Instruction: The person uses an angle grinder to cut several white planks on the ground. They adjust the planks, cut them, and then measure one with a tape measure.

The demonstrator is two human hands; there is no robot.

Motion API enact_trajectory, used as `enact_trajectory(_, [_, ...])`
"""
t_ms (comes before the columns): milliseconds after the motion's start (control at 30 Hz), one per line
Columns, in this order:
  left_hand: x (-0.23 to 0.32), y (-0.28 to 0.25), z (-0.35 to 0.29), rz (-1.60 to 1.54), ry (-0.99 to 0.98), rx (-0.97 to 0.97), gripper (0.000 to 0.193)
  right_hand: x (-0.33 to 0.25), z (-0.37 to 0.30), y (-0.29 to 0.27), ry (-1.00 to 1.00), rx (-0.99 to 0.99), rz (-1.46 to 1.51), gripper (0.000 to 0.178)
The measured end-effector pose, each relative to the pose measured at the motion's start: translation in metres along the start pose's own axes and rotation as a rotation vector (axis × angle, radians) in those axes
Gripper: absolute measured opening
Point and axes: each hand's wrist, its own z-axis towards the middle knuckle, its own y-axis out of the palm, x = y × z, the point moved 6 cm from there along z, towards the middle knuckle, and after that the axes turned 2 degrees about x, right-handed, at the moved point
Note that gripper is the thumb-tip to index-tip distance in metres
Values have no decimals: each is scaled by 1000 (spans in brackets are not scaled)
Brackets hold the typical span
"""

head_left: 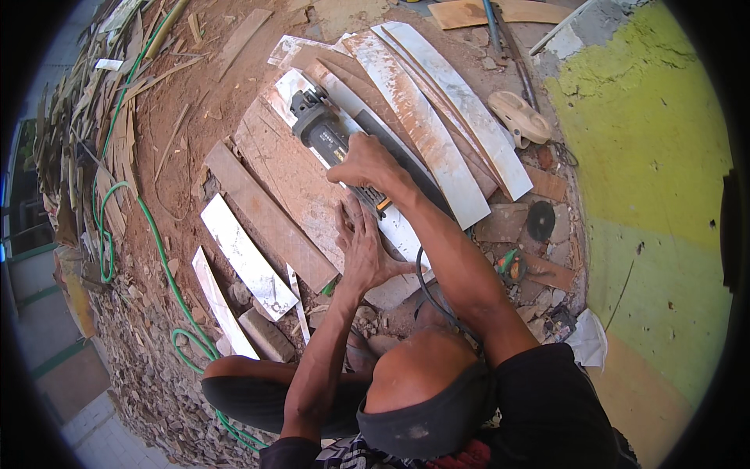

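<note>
My right hand (372,166) is wrapped around the body of a dark grey angle grinder (322,131), whose head points away to the upper left. Its black cord trails back near my right forearm. Beneath the tool lies a long white strip (401,236), on top of a dusty reddish-brown board (293,184). My left hand (362,256) is open, fingers spread, pressing on the near end of the strip and the board beside it. The grinder's disc cannot be made out, so I cannot tell whether it touches the strip.
More white strips (457,109) lie at the right, with others (248,256) at the left. A black disc (541,221), a green tool (511,266) and a beige clog (519,118) are near the yellow-green wall (648,125). A green hose (160,246) winds over rubble at the left.
</note>
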Motion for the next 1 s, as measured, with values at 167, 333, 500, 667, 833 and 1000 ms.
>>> enact_trajectory(167, [2,-2,-1,11,-6,-3,166,2,-2,1,-11,2,2,53])
enact_trajectory(333, [3,-3,-1,24,-39,-35,163,2,-4,-1,-2,2,16,53])
enact_trajectory(500, [5,-4,-1,23,-57,-50,162,2,-6,0,-13,16,22,53])
enact_trajectory(667, [5,-5,-1,30,-18,-7,163,1,-4,1,-17,33,2,52])
enact_trajectory(833, [1,-1,-1,1,-16,0,167,-3,-10,-3,24,-6,27,46])
enact_trajectory(1000, [0,2,-1,-14,-50,-42,167,-1,-14,-4,43,-18,33,46])
